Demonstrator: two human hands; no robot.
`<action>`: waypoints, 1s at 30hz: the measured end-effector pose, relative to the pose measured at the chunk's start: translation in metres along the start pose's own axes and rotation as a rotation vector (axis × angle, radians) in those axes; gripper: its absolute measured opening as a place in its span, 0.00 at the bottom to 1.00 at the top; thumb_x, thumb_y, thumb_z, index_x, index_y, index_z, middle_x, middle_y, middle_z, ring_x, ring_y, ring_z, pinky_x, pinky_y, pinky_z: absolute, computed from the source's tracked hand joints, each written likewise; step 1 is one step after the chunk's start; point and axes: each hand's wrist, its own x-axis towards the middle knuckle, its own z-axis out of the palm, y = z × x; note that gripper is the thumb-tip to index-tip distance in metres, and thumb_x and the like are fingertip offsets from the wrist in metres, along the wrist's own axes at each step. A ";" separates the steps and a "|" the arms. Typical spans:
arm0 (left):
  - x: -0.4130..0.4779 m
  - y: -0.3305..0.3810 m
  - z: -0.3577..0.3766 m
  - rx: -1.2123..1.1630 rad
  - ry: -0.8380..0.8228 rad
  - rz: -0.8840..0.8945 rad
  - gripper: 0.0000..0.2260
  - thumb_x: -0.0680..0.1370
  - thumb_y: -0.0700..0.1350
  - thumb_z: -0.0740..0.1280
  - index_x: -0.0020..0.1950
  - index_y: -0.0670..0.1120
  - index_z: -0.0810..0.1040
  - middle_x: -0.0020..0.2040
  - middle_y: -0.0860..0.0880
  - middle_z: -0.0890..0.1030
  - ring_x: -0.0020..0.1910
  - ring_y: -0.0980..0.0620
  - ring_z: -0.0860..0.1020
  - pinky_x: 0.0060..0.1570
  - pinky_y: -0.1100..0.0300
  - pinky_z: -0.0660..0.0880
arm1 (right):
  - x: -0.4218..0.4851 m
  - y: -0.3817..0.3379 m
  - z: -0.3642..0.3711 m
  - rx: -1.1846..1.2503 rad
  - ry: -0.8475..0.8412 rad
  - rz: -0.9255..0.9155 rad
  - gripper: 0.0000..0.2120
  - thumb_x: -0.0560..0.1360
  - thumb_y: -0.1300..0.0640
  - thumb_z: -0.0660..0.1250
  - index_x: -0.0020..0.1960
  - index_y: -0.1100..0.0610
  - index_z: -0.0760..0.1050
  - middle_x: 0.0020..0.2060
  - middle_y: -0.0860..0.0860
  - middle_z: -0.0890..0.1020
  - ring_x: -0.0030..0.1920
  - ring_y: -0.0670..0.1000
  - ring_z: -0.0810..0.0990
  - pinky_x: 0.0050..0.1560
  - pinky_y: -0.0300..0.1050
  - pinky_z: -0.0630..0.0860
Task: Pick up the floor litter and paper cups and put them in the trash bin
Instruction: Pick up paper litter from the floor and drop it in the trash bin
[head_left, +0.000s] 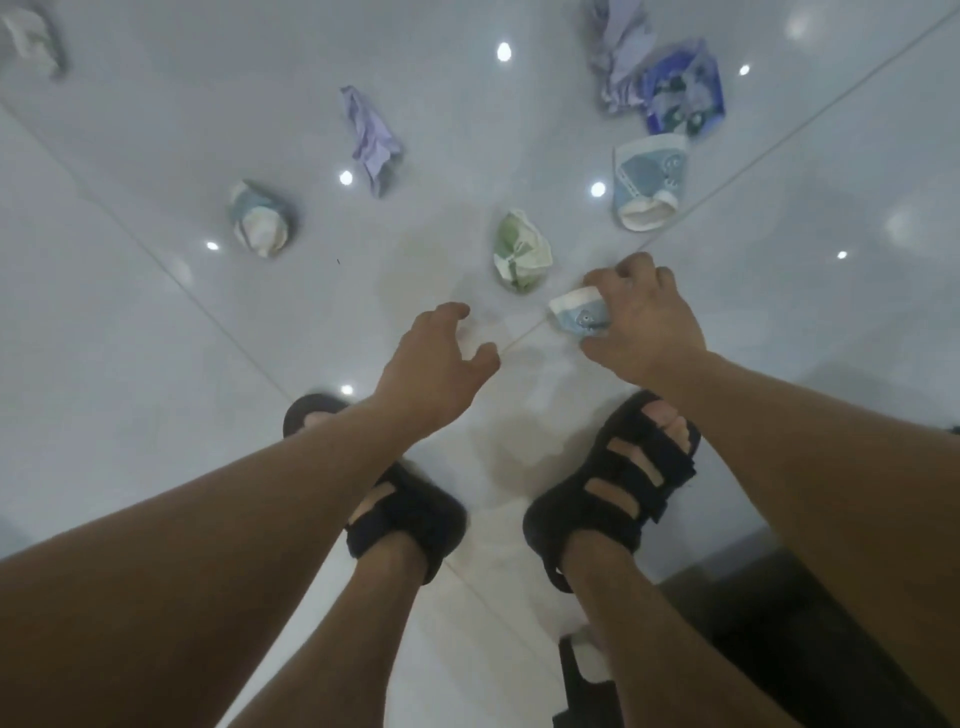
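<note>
Pickup step: right hand (644, 317) fingers curled round blue cup (579, 314); left hand (441, 358) loosely open, empty, likely next taking green cup (521, 249) at its 1 o'clock.

Blue-patterned cup (582, 314), black sandals (613, 483)

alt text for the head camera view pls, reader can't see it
Looking down, a person's right hand grips a small blue paper cup over a glossy white tiled floor, the left hand open and empty beside it. Crumpled cups and purple paper lie scattered ahead, a green cup nearest; black sandals show below.
</note>
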 end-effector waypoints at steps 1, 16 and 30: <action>-0.003 0.004 -0.001 -0.047 -0.016 -0.006 0.28 0.76 0.56 0.65 0.73 0.50 0.63 0.69 0.49 0.69 0.64 0.49 0.72 0.60 0.56 0.68 | -0.006 -0.006 -0.004 0.048 0.009 -0.012 0.33 0.67 0.50 0.74 0.69 0.53 0.68 0.62 0.57 0.68 0.58 0.59 0.68 0.50 0.51 0.73; -0.021 0.005 -0.094 -0.238 0.052 -0.067 0.09 0.77 0.45 0.64 0.55 0.46 0.76 0.46 0.46 0.82 0.41 0.47 0.80 0.36 0.60 0.77 | 0.007 -0.073 -0.071 0.034 0.062 -0.252 0.47 0.68 0.43 0.74 0.78 0.47 0.52 0.76 0.54 0.55 0.69 0.59 0.64 0.63 0.57 0.72; -0.021 -0.069 -0.137 -0.138 0.258 -0.029 0.10 0.76 0.45 0.64 0.56 0.50 0.76 0.40 0.54 0.76 0.36 0.54 0.74 0.34 0.61 0.68 | 0.013 -0.120 -0.049 0.082 -0.006 0.000 0.31 0.69 0.60 0.69 0.71 0.51 0.67 0.66 0.55 0.64 0.62 0.57 0.69 0.60 0.51 0.73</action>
